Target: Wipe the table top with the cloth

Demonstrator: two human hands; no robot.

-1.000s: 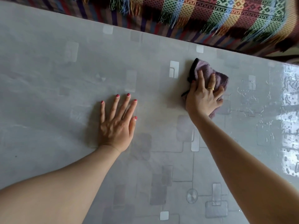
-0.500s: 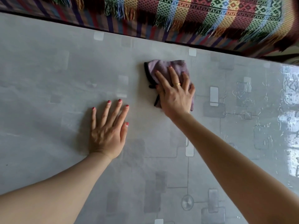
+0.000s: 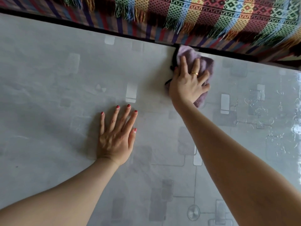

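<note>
Filling nearly the whole view, the grey table (image 3: pixel 48 98) carries a pale pattern of squares, with a striped, fringed blanket (image 3: pixel 211 18) beyond its far edge at 12 o'clock. The left hand (image 3: pixel 116 137) lies flat near the middle, its 5 fingers straight and spread. At 1 o'clock the right hand (image 3: pixel 187 84) presses the purple cloth (image 3: pixel 206 65) against the far edge, fingers spread over it, slightly bent.

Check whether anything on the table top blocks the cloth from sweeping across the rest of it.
Only the person's own left hand, flat on the table top nearer the person and left of the purple cloth. The right hand presses the cloth at the far edge, against the patterned blanket. No other object shows on the surface.
</note>
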